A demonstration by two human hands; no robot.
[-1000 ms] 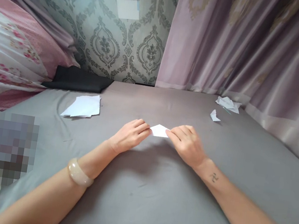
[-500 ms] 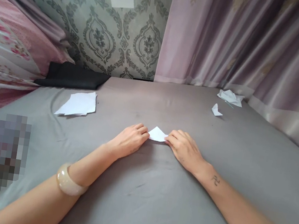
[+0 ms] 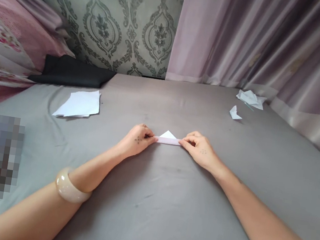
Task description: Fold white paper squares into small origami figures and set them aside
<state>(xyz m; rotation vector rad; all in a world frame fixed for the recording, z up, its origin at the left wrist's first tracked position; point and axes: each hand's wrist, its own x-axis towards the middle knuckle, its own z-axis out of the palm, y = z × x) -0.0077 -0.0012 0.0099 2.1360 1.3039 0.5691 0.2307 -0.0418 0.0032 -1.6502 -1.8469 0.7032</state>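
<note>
Between my two hands is a small folded sheet of white paper [image 3: 167, 140], with a triangular peak at the top and a flat strip folded up along its lower edge. My left hand [image 3: 140, 139] pinches the strip's left end between thumb and fingers. At the opposite end, my right hand [image 3: 199, 148] pinches the strip in the same way. The paper is just above or on the grey sheet; I cannot tell which. A pale bangle [image 3: 71, 188] circles my left forearm.
A stack of white paper [image 3: 80, 103] lies to the left on the grey cloth surface [image 3: 160, 200]. Behind it rests a folded black cloth [image 3: 73, 73]. At the far right are a small folded paper piece [image 3: 234, 113] and a pile of folded papers [image 3: 250, 98]. Curtains [image 3: 226, 37] hang behind.
The paper's lower edge, flat before, is now folded up into a strip across the triangle's base. Both hands have turned, thumbs now along the strip. The view has tipped slightly downward.
</note>
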